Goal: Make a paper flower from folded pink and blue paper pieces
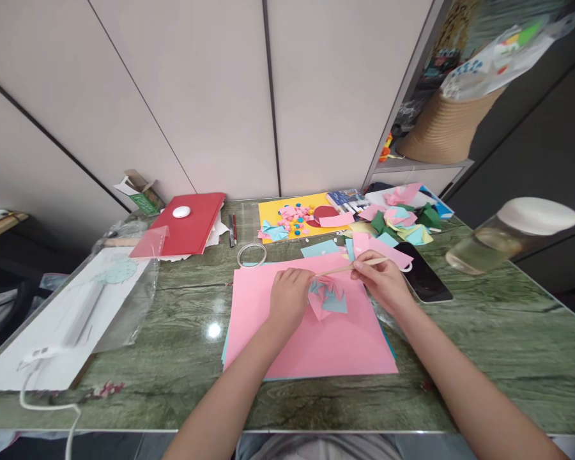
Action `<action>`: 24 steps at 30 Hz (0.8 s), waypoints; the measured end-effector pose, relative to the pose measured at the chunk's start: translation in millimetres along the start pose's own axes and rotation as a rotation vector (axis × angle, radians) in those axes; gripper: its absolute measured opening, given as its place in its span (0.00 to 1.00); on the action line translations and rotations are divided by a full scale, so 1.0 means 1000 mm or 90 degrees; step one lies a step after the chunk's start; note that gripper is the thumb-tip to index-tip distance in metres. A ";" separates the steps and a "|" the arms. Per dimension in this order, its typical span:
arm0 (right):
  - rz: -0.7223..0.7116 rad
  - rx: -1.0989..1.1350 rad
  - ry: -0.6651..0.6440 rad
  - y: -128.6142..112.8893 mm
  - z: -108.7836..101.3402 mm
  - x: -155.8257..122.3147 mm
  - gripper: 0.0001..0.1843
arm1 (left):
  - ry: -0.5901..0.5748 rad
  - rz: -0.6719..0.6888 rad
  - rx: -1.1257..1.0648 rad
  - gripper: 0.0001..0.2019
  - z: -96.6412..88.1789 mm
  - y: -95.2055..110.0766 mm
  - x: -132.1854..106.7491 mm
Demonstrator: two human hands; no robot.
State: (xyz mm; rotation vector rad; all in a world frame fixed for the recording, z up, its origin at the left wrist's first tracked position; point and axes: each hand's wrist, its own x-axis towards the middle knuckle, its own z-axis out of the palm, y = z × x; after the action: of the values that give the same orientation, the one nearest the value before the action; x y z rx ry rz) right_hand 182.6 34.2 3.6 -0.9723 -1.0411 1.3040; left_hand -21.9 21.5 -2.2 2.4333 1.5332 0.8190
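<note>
In my right hand [379, 276], a thin pale stick [338, 269] is pinched between thumb and fingers. It slants down to the left, and its far end reaches the fingertips of my left hand [292, 292]. That hand is closed, with its thumb hidden, at the left edge of a folded pink and blue paper piece [328, 297] that it seems to hold. The folded piece is over a large pink paper sheet [311, 351], which lies on top of blue sheets. Under the right wrist side, a black phone [424, 275] lies on the table.
A tape roll [252, 246] and two pens [232, 230] lie beyond the sheets. Small paper pieces cover a yellow sheet [268, 214]. Folded paper shapes [402, 220] heap at the back right. A lidded bottle [489, 246] stands right; a red folder [191, 223] and power strip [84, 313] lie left.
</note>
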 end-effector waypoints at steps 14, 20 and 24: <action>-0.001 -0.009 0.017 0.004 0.000 0.000 0.08 | -0.024 -0.005 0.002 0.10 0.003 0.000 0.001; 0.010 -0.006 0.019 0.006 -0.002 0.002 0.09 | -0.046 -0.022 -0.084 0.12 -0.004 0.003 0.001; 0.017 0.004 0.033 0.008 -0.002 0.003 0.10 | -0.095 -0.090 -0.289 0.10 -0.010 0.002 0.004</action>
State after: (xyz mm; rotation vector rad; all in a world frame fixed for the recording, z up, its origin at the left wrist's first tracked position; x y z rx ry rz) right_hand 182.2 37.4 -4.4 -1.0125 -0.9870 1.2963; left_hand -24.1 22.3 8.5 1.9885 1.2798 0.8300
